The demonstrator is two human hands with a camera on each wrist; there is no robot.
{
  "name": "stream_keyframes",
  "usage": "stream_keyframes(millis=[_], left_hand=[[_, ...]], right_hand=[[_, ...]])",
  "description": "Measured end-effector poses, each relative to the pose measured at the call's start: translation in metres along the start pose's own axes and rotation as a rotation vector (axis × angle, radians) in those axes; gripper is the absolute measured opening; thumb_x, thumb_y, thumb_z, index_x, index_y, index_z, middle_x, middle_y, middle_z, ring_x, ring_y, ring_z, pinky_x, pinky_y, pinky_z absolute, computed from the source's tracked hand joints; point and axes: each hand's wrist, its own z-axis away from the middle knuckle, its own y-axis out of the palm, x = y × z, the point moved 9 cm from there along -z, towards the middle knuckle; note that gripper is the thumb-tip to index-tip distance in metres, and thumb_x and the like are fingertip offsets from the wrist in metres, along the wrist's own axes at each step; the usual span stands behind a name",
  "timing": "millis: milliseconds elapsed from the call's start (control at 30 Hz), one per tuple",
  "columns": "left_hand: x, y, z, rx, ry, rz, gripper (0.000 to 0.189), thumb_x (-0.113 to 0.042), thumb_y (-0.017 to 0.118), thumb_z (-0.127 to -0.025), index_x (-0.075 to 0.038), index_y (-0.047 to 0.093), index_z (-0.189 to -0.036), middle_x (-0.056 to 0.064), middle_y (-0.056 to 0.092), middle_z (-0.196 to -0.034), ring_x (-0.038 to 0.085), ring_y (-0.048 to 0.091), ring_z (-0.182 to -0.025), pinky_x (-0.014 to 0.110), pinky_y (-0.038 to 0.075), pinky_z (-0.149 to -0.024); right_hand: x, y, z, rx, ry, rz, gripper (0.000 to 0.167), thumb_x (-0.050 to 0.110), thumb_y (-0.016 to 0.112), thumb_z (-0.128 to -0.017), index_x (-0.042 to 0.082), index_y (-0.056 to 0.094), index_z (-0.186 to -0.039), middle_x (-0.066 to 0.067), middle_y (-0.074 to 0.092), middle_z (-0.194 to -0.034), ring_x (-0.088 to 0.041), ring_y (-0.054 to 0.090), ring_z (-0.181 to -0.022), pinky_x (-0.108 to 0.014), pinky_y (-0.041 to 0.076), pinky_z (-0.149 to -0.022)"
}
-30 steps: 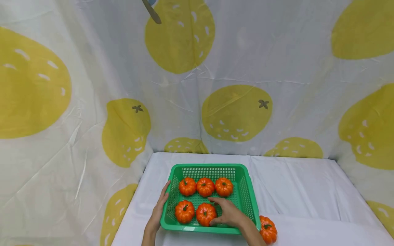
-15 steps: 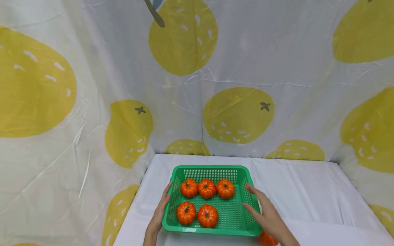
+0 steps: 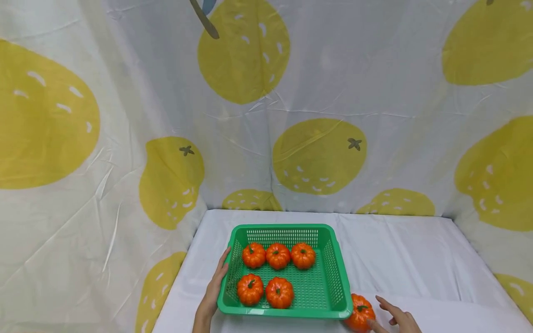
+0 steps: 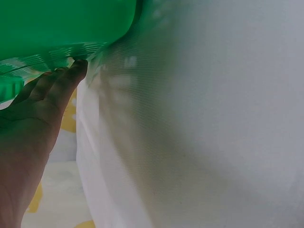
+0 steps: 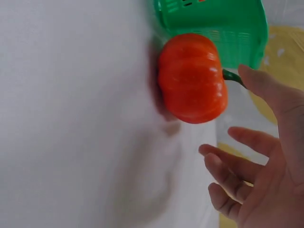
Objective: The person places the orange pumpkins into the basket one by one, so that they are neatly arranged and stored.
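A green mesh basket (image 3: 287,313) holds several small orange pumpkins: three in the back row and two in front, including a front pumpkin (image 3: 279,292). My left hand (image 3: 213,287) lies along the basket's left side; its fingers (image 4: 61,88) extend straight against the mesh wall in the left wrist view. Outside the basket's front right corner, another pumpkin (image 3: 360,312) with a green stem sits on the cloth. Beside it, my right hand (image 3: 399,320) is spread and holds nothing. In the right wrist view its thumb (image 5: 261,85) is close to the stem; contact is unclear.
White cloth covers the table (image 3: 399,263). Curtains (image 3: 387,152) printed with yellow fruit hang behind and at both sides. The basket's front right part shows its bare mesh floor (image 3: 312,291).
My right hand has moved from inside the basket, rightward over its rim and down beside the outside pumpkin. My left hand has stayed at the basket's left side.
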Motion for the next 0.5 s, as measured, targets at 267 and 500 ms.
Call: stream_keyframes(millis=[267,500], left_hand=[[0.001,0.000,0.000,0.004,-0.006,0.006,0.056,-0.050,0.028,-0.112,-0.038,0.018,-0.166,0.005,0.000,-0.177,0.041,-0.007,-0.161,0.076,-0.007,-0.121],[-0.001,0.000,-0.001,0.009,0.000,0.003,0.055,-0.049,0.027,-0.112,-0.040,0.019,-0.165,0.004,0.001,-0.177,0.039,-0.007,-0.162,0.075,-0.008,-0.121]], right_hand=[[0.000,0.021,-0.005,0.007,0.035,0.022,0.097,0.068,0.076,-0.081,-0.005,0.054,-0.142,-0.013,0.072,-0.115,-0.017,0.052,-0.086,-0.032,0.045,-0.070],[0.014,0.021,0.001,-0.001,0.028,-0.033,0.100,0.064,0.080,-0.078,-0.005,0.053,-0.143,-0.002,0.064,-0.100,-0.017,0.046,-0.083,-0.030,0.037,-0.065]])
